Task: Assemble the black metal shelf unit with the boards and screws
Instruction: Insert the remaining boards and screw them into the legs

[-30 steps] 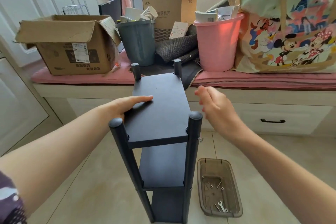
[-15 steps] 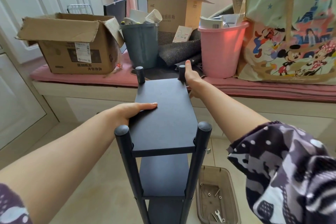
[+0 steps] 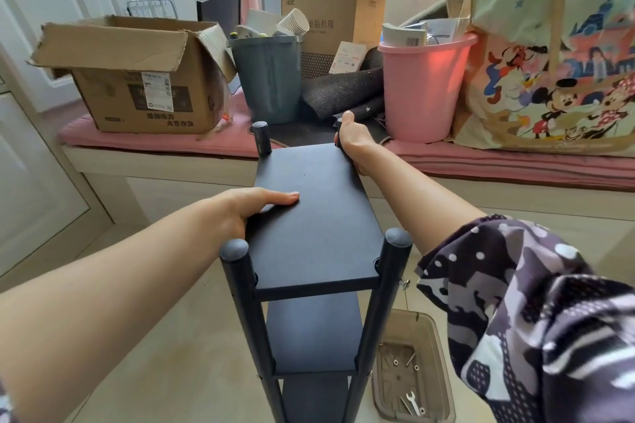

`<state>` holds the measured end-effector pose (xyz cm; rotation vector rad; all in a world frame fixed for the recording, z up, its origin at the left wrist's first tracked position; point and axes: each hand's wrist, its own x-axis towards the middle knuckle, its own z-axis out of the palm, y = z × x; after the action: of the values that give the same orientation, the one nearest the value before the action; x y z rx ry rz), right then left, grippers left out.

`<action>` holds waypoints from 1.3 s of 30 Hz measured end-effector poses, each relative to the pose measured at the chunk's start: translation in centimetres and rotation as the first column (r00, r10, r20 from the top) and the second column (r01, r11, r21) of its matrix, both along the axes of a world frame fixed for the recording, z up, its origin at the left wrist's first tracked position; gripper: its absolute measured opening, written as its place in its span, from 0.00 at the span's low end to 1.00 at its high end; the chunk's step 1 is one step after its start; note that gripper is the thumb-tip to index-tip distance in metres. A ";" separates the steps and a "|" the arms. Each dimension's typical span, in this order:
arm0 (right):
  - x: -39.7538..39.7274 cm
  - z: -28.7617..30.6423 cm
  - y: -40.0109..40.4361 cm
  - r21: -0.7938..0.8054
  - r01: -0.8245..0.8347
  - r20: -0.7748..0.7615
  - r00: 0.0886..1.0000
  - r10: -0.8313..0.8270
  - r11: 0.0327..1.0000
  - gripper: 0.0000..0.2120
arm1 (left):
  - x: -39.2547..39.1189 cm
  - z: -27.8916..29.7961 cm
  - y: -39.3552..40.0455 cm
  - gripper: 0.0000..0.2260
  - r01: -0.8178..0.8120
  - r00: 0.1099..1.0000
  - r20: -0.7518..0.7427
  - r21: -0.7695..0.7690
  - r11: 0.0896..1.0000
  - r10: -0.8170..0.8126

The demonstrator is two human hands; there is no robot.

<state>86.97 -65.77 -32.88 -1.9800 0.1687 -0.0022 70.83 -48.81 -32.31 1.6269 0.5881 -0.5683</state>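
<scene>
The black metal shelf unit (image 3: 319, 216) stands upright on the floor in front of me, with four round posts and boards at several levels. My left hand (image 3: 254, 206) grips the left edge of the top board, fingers flat on top and thumb under the edge. My right hand (image 3: 354, 141) reaches to the far right post (image 3: 339, 127) and wraps around it near the top. A screw (image 3: 403, 284) sticks out of the near right post below the top board.
A brown plastic tray (image 3: 433, 347) with loose screws and a small wrench (image 3: 413, 403) lies on the floor to the right. Behind the shelf a pink-cushioned bench (image 3: 144, 139) carries cardboard boxes, a grey bin (image 3: 266, 79), a pink bucket (image 3: 421, 93) and a cartoon-print bag (image 3: 556, 55).
My right hand has gone from hovering beside the top board to the far right post, which it now grips. My left hand has stayed on the board's left edge.
</scene>
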 end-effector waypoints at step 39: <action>-20.9 -1.7 -4.7 0.497 -0.050 -0.292 0.931 0.221 0.867 0.16 | -14.8 -0.9 -2.0 0.10 -0.193 0.869 0.346 -0.420 0.887 0.353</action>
<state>66.04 -70.48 -34.57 -1.4700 0.2267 0.4419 56.03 -50.85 -33.22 1.2165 0.3577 -0.0953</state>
